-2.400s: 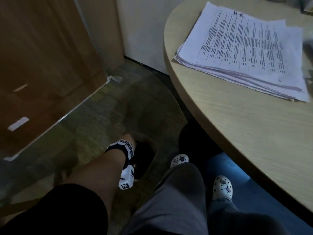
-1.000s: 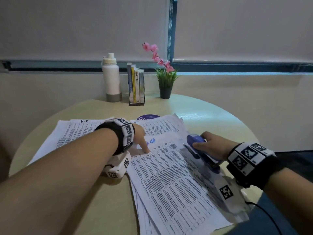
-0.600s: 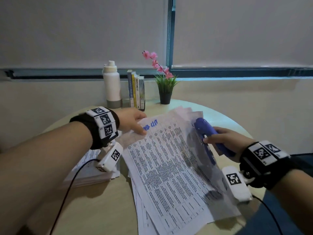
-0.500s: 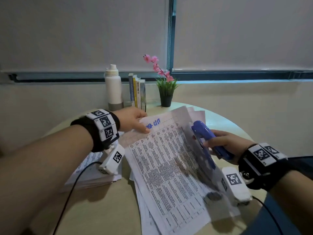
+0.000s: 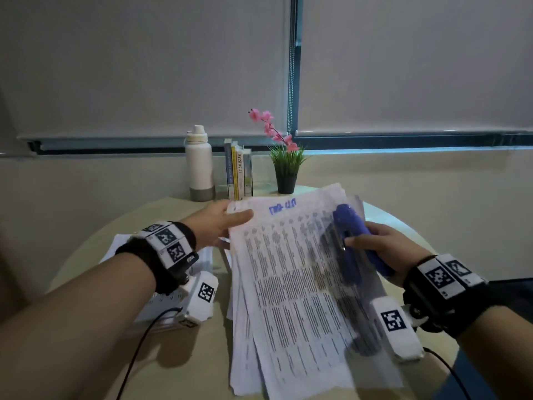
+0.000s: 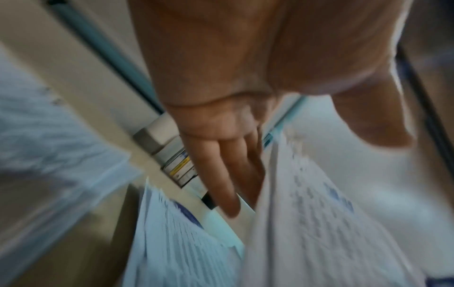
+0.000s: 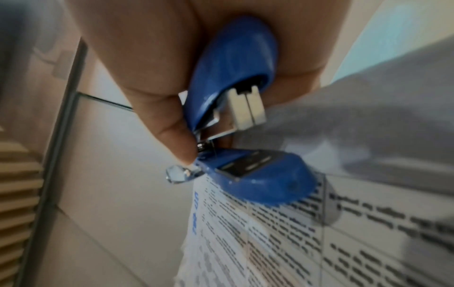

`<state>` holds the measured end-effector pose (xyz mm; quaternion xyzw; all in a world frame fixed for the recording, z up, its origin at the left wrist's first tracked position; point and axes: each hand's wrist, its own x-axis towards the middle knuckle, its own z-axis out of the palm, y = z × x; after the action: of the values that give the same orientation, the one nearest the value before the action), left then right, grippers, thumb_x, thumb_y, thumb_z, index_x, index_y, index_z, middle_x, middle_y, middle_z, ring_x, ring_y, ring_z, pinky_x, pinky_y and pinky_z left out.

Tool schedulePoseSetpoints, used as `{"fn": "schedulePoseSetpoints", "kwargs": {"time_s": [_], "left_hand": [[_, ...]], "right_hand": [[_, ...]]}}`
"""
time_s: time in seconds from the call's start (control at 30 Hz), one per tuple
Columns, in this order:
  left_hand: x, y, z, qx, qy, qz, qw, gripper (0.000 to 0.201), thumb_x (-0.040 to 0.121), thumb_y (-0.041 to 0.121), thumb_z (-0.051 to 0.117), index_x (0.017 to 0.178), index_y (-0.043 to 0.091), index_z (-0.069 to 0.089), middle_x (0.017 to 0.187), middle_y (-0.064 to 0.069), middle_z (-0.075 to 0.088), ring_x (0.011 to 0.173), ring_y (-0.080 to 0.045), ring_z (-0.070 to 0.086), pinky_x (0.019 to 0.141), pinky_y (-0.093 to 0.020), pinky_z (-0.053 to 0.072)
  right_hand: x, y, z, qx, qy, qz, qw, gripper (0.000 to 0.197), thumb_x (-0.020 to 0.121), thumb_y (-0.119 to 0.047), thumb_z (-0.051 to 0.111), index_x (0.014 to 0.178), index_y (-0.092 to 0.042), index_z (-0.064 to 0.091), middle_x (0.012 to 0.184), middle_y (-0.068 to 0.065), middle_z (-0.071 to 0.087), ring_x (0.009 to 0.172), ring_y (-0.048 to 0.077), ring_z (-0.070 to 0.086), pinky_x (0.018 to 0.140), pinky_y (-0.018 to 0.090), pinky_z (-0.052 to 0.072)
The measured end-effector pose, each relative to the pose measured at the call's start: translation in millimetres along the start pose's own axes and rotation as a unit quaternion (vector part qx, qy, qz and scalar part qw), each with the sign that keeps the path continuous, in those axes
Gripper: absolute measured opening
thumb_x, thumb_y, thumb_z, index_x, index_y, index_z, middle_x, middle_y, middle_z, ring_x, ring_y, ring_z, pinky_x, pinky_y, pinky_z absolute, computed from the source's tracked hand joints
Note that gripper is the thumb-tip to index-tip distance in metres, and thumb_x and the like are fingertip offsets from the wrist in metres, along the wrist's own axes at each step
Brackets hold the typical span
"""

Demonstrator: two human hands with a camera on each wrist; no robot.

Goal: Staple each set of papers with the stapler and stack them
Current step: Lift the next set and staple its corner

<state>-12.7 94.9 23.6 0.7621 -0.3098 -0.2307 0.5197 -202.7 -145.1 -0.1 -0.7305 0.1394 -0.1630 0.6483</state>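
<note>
Centre frame: left hand [image 5: 219, 220] reaches forward, thumb over fingers, pinching the top-left corner of the lifted set of papers [image 5: 294, 272]. Right hand [image 5: 383, 246] wraps the blue stapler [image 5: 352, 238], mouth agape, over the set's right edge.

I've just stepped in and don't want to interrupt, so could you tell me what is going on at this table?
A person is stapling sets of papers. The left hand pinches the far corner of a printed set and lifts it off the round table. The right hand grips a blue stapler, its jaws open beside the set's right edge and not yet around the paper. Another pile lies on the left under that forearm.
</note>
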Motion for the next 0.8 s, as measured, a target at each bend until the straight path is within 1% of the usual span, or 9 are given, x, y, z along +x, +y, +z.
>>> {"fn": "schedulePoseSetpoints", "kwargs": {"time_s": [0.03,0.1,0.13,0.2,0.27,0.37,0.43,0.63,0.8], "left_hand": [[-1,-5,-4,-0.059,-0.039,-0.026,0.997,0.084,0.048,0.054,0.087,0.118,0.02,0.054,0.113,-0.012,0.07,0.095,-0.027,0.07,0.077,-0.038,0.059],[-7,-5,0,-0.117,-0.077,-0.022,0.99,0.062,0.073,0.029,0.08,0.126,0.016,0.05,0.12,-0.013,0.067,0.092,-0.023,0.071,0.073,-0.034,0.06],[-7,-2,6,-0.11,-0.066,-0.009,0.992,0.044,0.086,0.016,0.068,0.127,0.015,0.051,0.121,-0.012,0.066,0.091,-0.019,0.071,0.072,-0.032,0.06],[-4,7,17,-0.085,0.008,0.034,0.996,0.035,0.094,0.005,0.053,0.128,0.012,0.053,0.123,-0.009,0.065,0.101,-0.017,0.068,0.087,-0.037,0.056],[-2,20,25,-0.095,0.107,0.086,0.986,0.029,0.096,0.01,0.051,0.125,0.013,0.055,0.119,-0.007,0.067,0.109,-0.021,0.064,0.1,-0.047,0.047],[-10,46,34,-0.095,0.222,0.184,0.953,0.019,0.098,0.023,0.05,0.113,0.021,0.061,0.109,0.0,0.071,0.102,-0.017,0.067,0.094,-0.042,0.052],[-16,57,36,-0.11,0.264,0.234,0.929,0.018,0.097,0.028,0.052,0.108,0.022,0.064,0.104,0.001,0.072,0.098,-0.016,0.069,0.091,-0.042,0.053],[-19,45,41,-0.112,0.212,0.239,0.941,0.023,0.091,0.023,0.062,0.111,0.03,0.053,0.116,0.0,0.066,0.108,-0.018,0.064,0.096,-0.048,0.05],[-23,54,44,-0.084,0.199,0.222,0.951,0.021,0.092,0.018,0.06,0.112,0.02,0.065,0.105,0.004,0.071,0.102,-0.014,0.067,0.098,-0.046,0.049]], "right_hand": [[0,-2,-3,0.024,0.01,-0.007,1.0,0.004,0.08,0.0,0.06,0.082,-0.003,0.06,0.066,0.011,0.062,0.06,0.024,0.056,0.056,0.024,0.046],[2,-7,-5,0.053,0.023,-0.019,0.998,0.012,0.074,-0.01,0.068,0.083,-0.004,0.062,0.069,0.016,0.059,0.064,0.028,0.049,0.056,0.027,0.043],[3,-11,-6,0.054,0.021,-0.029,0.998,0.023,0.067,-0.015,0.073,0.085,-0.004,0.063,0.074,0.018,0.058,0.066,0.029,0.049,0.058,0.028,0.041],[2,-21,-2,0.059,0.016,-0.059,0.996,0.01,0.076,-0.008,0.065,0.086,-0.006,0.063,0.072,0.015,0.063,0.06,0.024,0.059,0.055,0.023,0.047],[4,-31,0,0.061,0.016,-0.103,0.993,0.016,0.086,0.003,0.052,0.086,-0.009,0.062,0.065,0.003,0.067,0.055,0.014,0.063,0.052,0.02,0.049],[1,-51,5,0.047,0.025,-0.178,0.983,0.017,0.08,0.0,0.06,0.091,-0.012,0.063,0.078,0.007,0.065,0.071,0.022,0.061,0.07,0.035,0.049],[0,-58,5,0.049,0.031,-0.203,0.978,0.02,0.077,-0.002,0.062,0.093,-0.015,0.063,0.079,0.004,0.067,0.072,0.02,0.062,0.069,0.034,0.051],[-5,-45,10,0.026,0.028,-0.189,0.981,0.022,0.076,-0.001,0.063,0.091,-0.016,0.063,0.065,-0.004,0.065,0.054,0.01,0.059,0.05,0.022,0.045],[-8,-47,20,0.042,0.04,-0.174,0.983,0.031,0.063,-0.015,0.064,0.094,-0.017,0.063,0.082,0.01,0.063,0.075,0.026,0.058,0.069,0.037,0.047]]}}
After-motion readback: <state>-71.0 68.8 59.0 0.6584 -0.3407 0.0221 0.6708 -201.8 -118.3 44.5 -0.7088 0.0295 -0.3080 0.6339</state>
